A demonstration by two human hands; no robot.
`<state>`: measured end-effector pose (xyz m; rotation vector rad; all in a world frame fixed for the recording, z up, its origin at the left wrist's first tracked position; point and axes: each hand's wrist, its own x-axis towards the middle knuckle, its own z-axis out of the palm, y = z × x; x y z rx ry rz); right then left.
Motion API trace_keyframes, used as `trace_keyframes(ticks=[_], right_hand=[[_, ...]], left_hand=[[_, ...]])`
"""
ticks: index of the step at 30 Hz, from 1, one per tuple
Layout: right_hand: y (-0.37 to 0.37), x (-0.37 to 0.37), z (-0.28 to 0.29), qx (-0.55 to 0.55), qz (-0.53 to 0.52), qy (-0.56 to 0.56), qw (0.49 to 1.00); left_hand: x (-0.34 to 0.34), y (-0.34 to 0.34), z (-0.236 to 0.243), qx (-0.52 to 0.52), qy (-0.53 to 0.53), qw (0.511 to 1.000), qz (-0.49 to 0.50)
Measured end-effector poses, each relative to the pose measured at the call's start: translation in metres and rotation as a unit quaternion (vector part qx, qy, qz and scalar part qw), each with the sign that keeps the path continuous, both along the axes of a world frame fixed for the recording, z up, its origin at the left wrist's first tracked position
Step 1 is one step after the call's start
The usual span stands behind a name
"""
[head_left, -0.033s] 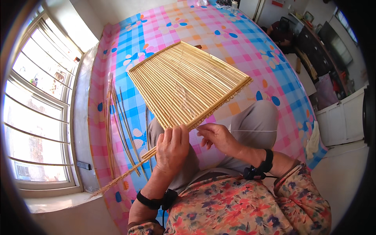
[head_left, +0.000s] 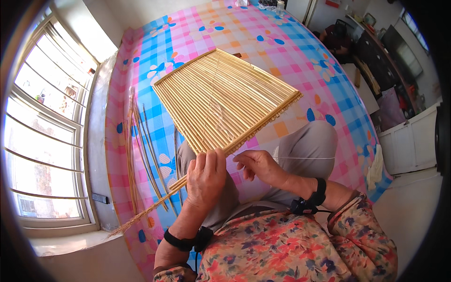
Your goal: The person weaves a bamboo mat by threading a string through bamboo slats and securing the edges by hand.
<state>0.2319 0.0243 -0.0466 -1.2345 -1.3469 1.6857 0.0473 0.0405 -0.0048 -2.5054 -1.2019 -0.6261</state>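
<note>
A flat panel of straw-coloured stalks [head_left: 235,91], laid side by side and edged with bound rims, slants in front of me. My left hand [head_left: 206,174] is closed round its near corner and the stalk bundle [head_left: 176,185] there. From that hand a long stalk with a feathery end [head_left: 134,220] reaches down to the left. My right hand [head_left: 263,165] is just beside the near rim, thumb and fingers pinched together. A white thread [head_left: 305,158] runs from it across my right knee; the fingertips partly hide the pinch. A loose tangle of white thread [head_left: 218,117] lies on the panel.
Several loose stalks [head_left: 136,141] lie left of my legs on the checked, flowered sheet [head_left: 155,42]. A barred window [head_left: 47,127] borders the left side. Another person [head_left: 337,38] sits at the far right near dark furniture. A pale cloth [head_left: 375,171] hangs at the sheet's right edge.
My right hand has shifted slightly left along the panel's near rim. My right knee has moved a little to the right. The left hand's hold looks the same.
</note>
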Motion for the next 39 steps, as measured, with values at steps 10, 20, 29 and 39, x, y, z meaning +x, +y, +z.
trace_keyframes(ticks=[10, 20, 29, 39], right_hand=[[-0.017, 0.047, -0.084, 0.196, 0.411, -0.515, 0.727], [0.009, 0.02, 0.008, -0.069, -0.109, 0.037, 0.991], [0.02, -0.022, -0.039, -0.037, 0.036, 0.17, 0.984], [-0.014, 0.011, -0.071, 0.363, 0.342, -0.288, 0.817]], left_hand=[[-0.004, 0.001, -0.001, -0.001, -0.008, 1.0, -0.004], [-0.007, 0.002, 0.005, -0.013, 0.002, 1.0, 0.004], [-0.008, 0.002, 0.009, -0.041, -0.003, 0.999, -0.006], [-0.011, -0.007, -0.004, -0.028, 0.045, 0.999, -0.011]])
